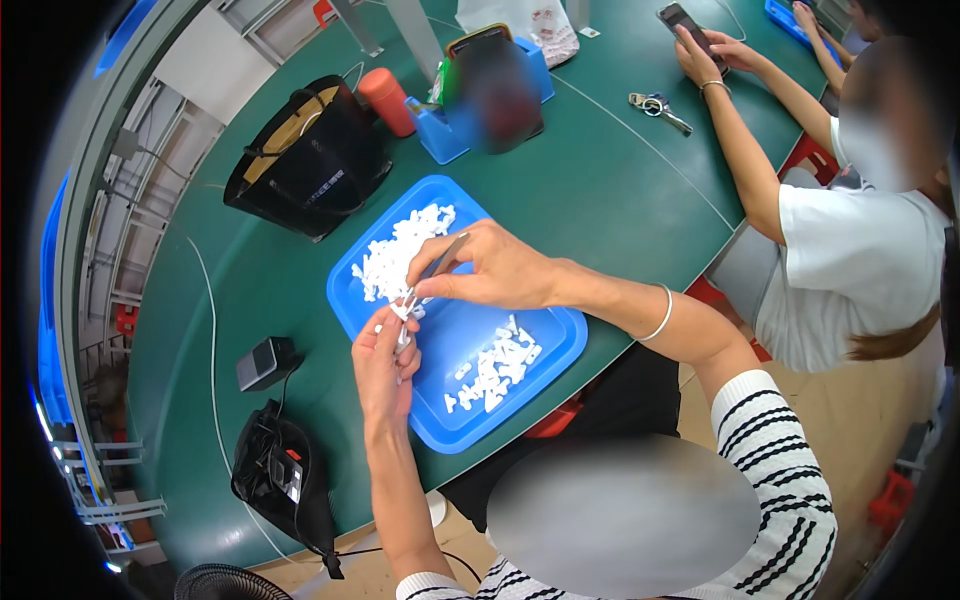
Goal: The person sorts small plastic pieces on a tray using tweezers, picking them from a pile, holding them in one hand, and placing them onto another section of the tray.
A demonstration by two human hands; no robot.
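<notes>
A blue tray [560, 350] lies on the green table, with a large heap of small white plastic parts [395, 250] at its far end and a smaller group of white parts [497, 370] at the near end. Over the tray's left side, my left hand [380, 365] is closed on a small white plastic part [401, 310], and more white bits show between its fingers. Metal tweezers [452, 250] are pinched in my right hand [505, 265]. Their tips meet the white part close to my left fingertips; fine detail there is too small to tell.
A black tote bag [310, 170], an orange bottle [387, 100] and blue holders [440, 140] stand beyond the tray. Left are a grey box-shaped device [265, 363] and a black pouch [285, 470]. Keys [660, 110] lie right, near another person's hands holding a phone [692, 35].
</notes>
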